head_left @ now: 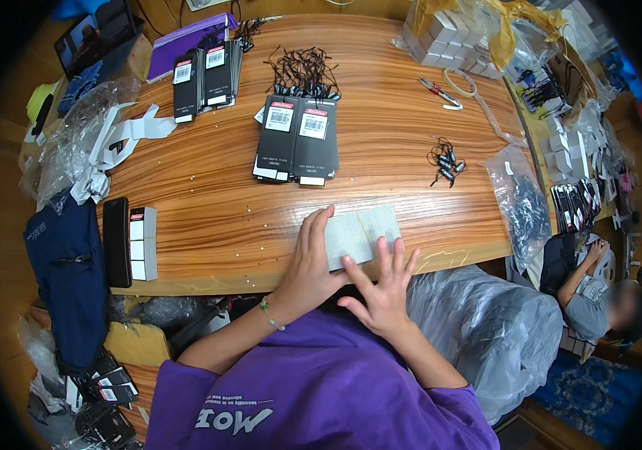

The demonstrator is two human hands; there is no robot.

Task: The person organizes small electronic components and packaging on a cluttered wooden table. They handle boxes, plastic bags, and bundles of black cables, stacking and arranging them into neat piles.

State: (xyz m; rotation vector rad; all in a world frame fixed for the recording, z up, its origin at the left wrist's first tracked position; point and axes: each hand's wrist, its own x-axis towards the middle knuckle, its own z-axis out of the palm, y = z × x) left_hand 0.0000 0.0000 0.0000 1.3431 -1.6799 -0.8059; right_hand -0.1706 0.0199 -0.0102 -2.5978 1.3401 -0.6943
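A pale, finely patterned stack of cards or labels (345, 241), with a thin yellow band across its middle, lies near the table's front edge. Along its left side rests my left hand (307, 259), its fingers stretched out and touching the edge. My right hand (385, 294) has its fingers spread, the tips over the near edge of the stack. Just beyond are two piles of black hang tags (297, 154) with white barcode labels, their black cords (304, 71) bunched at the far end.
More black tags (217, 75) lie at the far left. Scissors or pliers with red handles (435, 88), a small cord cluster (448, 163) and a clear bag (519, 202) are on the right. A dark phone-like case (116, 241) sits left, beside white-labelled stacks (143, 244). Another person (598, 300) sits at right.
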